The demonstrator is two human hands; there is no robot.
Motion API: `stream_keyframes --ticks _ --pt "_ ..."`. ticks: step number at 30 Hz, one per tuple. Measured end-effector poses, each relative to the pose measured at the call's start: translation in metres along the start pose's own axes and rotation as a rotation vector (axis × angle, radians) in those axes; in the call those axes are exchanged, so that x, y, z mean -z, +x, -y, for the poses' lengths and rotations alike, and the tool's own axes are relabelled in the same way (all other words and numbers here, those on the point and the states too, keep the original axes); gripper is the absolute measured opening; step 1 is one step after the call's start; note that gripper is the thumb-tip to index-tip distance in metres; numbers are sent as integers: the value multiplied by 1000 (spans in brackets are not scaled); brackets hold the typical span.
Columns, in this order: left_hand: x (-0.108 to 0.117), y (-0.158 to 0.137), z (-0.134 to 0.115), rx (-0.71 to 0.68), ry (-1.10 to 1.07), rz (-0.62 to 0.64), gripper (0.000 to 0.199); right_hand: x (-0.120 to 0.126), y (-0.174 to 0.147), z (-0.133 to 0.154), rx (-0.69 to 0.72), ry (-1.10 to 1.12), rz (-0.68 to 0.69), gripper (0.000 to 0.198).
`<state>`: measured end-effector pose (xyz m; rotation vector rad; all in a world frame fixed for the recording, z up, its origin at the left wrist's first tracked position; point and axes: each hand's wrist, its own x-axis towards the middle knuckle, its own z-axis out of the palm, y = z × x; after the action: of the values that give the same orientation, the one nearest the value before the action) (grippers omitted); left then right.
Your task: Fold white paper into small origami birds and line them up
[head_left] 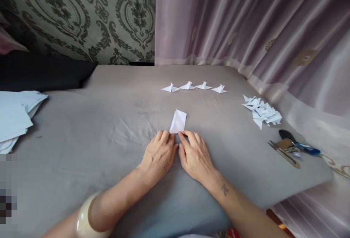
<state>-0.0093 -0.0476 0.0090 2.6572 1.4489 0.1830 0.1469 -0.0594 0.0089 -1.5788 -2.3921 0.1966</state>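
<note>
A small piece of folded white paper lies on the grey cloth in front of me, creased across its face. At its lower left edge, my left hand is closed with the fingertips pressed together on the paper. The index finger of my right hand presses at the lower right edge, with the thumb close to the left thumb. The paper's near edge is partly hidden by the fingers. Beyond it stands a row of several folded white paper figures, each with pointed side wings.
To the right is a heap of folded white paper pieces. Nearer lie small snips and a blue-and-black handled tool. A stack of white sheets is at left, below a black cloth. A purple curtain borders the right.
</note>
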Motion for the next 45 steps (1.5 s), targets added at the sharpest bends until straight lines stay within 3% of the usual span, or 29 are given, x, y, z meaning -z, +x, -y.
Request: stream_keyframes --ticks 7,22,31,34,38,45 --pt "4 -5 0 58 53 0 28 4 4 6 -11 -28 27 44" --pt "14 -9 7 42 73 44 16 14 10 8 27 -78 87 41" --pt "35 -6 19 65 -25 169 20 16 15 16 69 -109 84 43" --pt "29 -1 24 139 -52 87 23 16 15 11 86 -86 86 43" --pt "10 5 27 -6 32 -34 31 15 11 0 85 -16 74 40" --pt "-3 3 24 -21 125 -102 30 5 6 -5 7 12 12 41"
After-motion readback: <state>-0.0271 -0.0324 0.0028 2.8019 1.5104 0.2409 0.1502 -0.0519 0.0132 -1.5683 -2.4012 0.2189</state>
